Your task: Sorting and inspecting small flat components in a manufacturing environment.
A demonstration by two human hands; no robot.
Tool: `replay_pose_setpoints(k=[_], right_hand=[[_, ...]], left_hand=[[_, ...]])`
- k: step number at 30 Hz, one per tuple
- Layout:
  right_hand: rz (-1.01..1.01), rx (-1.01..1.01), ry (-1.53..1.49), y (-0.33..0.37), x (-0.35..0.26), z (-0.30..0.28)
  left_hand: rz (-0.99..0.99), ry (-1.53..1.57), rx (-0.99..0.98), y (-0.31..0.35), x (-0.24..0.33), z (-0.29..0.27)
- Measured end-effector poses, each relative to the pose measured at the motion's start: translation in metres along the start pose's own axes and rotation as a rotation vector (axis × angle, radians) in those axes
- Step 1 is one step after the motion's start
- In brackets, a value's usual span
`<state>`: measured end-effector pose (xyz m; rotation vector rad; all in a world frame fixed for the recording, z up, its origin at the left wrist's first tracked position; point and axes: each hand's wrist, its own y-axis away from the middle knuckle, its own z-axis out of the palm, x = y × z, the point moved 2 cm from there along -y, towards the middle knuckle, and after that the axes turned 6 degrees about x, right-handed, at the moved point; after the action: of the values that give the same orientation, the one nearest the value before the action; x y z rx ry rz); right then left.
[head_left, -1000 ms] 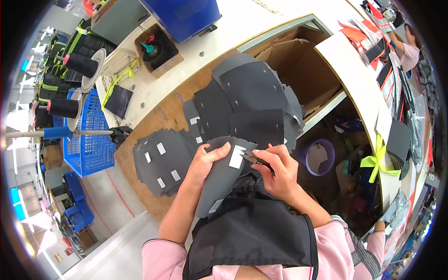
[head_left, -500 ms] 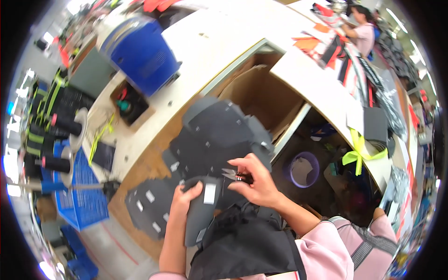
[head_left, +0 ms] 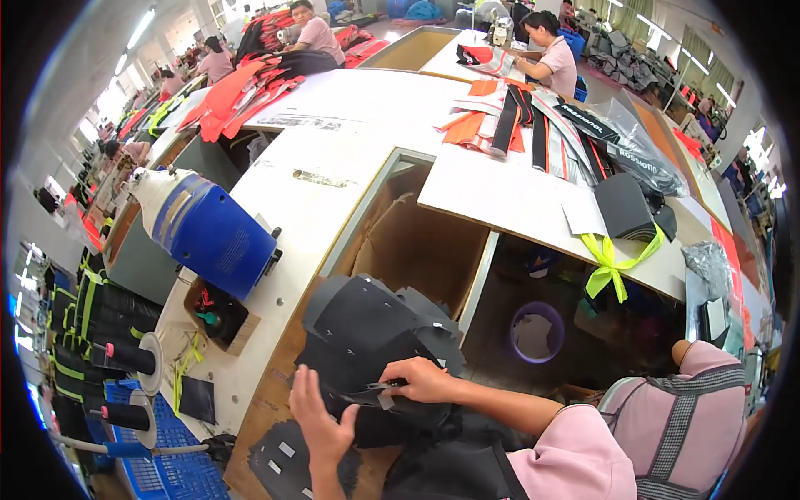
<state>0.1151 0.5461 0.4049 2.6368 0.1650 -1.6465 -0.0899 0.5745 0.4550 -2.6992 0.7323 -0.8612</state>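
My left hand [head_left: 323, 421] is raised beside the stack of dark grey cut pieces [head_left: 354, 321], fingers stretched and thumb apart, holding nothing. Small thread snips [head_left: 380, 386] point leftward from my right hand [head_left: 421, 380], whose fingers are closed round them. Just under the snips, a dark piece with a white label [head_left: 386, 402] lies close to my lap, partly hidden by the hand. More dark pieces with white labels [head_left: 279, 461] spread on the brown board below my left hand.
A blue-and-white machine [head_left: 212, 237] stands on the white table at left, beside a small open box [head_left: 218, 315]. Cardboard lines an open bay [head_left: 425, 242] ahead. A purple-rimmed bin [head_left: 536, 332] is below. Yellow ribbon [head_left: 612, 265] ties a grey bundle at right. Co-workers sit farther off.
My left hand has let go of the dark labelled piece and opened. My right hand has closed more round the snips. The view has tilted up, showing more of the room.
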Motion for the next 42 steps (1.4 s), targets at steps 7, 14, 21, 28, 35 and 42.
replay_pose_setpoints(k=[7, 14, 21, 28, 35, 42], right_hand=[[0.116, -0.028, -0.508, 0.004, 0.010, 0.020], [0.187, 0.305, -0.572, -0.002, 0.009, 0.024], [-0.260, 0.516, 0.015, 0.007, -0.043, -0.003], [-0.321, 0.369, 0.128, 0.000, -0.054, -0.018], [-0.452, 0.253, 0.156, -0.004, -0.053, -0.019], [-0.518, 0.345, 0.179, 0.003, -0.042, -0.021]], left_hand=[[0.208, 0.092, -0.179, 0.001, 0.011, 0.021], [-0.447, 0.642, -0.241, 0.015, 0.008, 0.043], [-0.716, 0.837, -0.134, -0.005, 0.001, 0.022], [-0.863, 1.067, -0.064, -0.002, 0.005, 0.013], [-0.861, 1.143, -0.170, 0.000, 0.008, 0.006], [-0.877, 1.117, -0.268, 0.000, 0.012, 0.007]])
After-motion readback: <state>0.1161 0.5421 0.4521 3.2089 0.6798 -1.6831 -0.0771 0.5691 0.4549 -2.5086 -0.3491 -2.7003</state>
